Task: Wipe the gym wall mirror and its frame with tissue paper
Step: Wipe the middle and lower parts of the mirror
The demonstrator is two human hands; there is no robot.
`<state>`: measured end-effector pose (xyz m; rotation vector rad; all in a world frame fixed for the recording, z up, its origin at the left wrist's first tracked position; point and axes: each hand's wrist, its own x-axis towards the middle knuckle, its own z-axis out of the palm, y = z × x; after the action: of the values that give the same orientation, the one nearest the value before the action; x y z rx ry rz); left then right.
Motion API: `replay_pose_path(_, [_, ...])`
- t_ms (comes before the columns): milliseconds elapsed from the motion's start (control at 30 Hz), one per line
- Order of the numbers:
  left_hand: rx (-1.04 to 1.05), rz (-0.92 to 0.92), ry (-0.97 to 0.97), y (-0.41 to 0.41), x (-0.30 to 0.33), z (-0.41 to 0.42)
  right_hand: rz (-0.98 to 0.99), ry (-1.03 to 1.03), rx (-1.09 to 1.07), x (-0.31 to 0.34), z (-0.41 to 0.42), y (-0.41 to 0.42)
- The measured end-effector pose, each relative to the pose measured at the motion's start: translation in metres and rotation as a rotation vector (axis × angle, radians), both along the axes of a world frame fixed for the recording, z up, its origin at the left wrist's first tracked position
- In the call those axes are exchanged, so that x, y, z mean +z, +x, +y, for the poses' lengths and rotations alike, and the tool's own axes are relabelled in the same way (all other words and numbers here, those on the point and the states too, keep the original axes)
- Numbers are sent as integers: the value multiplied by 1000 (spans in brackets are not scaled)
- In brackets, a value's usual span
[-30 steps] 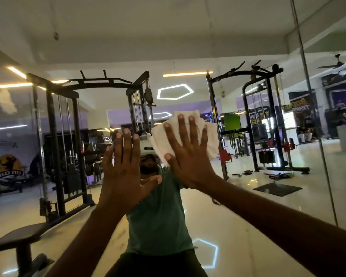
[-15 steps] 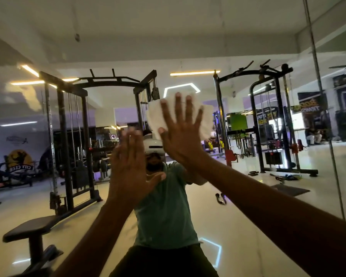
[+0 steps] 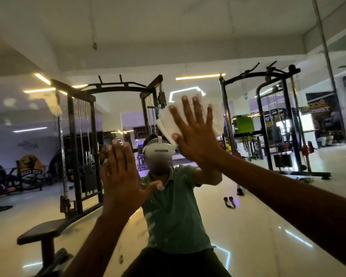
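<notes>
White tissue paper (image 3: pixel 218 116) is sitting higher on the mirror (image 3: pixel 248 226) than a second ago, the right hand (image 3: pixel 194 134) pressing it flat with fingers spread. The left hand (image 3: pixel 120 172) is staying flat on the glass, fingers straight and together. Black cable machines (image 3: pixel 84 136), a bench (image 3: pixel 42 232) and glossy floor are showing in the reflection.

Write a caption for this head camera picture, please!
Right hand presses white tissue paper flat on the gym mirror; left hand rests open beside it.
</notes>
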<state>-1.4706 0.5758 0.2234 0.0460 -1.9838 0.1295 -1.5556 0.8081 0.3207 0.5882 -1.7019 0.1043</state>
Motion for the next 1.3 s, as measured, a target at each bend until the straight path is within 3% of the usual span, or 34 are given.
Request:
replay_pose_path(200, [19, -3, 37, 2, 0, 3, 54, 187, -8, 34, -69, 26])
replay_pose_path(300, [-5, -11, 42, 6, 2, 4, 93, 275, 33, 22, -28, 14])
replay_pose_path(467, [-36, -20, 51, 11, 1, 4, 2, 191, -23, 3, 49, -10])
replay_pose_path(600, [-34, -14, 48, 7, 1, 4, 13, 103, 20, 18, -13, 8])
replay_pose_path(733, [-14, 2, 23, 6, 0, 1, 89, 237, 9, 46, -78, 27])
replay_pose_path(867, [-17, -10, 30, 6, 0, 0, 130, 381, 28, 39, -39, 15])
replay_pose_path(1033, [-34, -15, 37, 5, -1, -1, 26, 177, -8, 3, 48, -12])
replay_pose_path(1167, [-34, 2, 19, 4, -2, -1, 9, -27, 5, -6, -7, 4])
replay_pose_path(1300, [-30, 17, 26, 4, -2, 1, 64, 123, 22, 17, -70, 23])
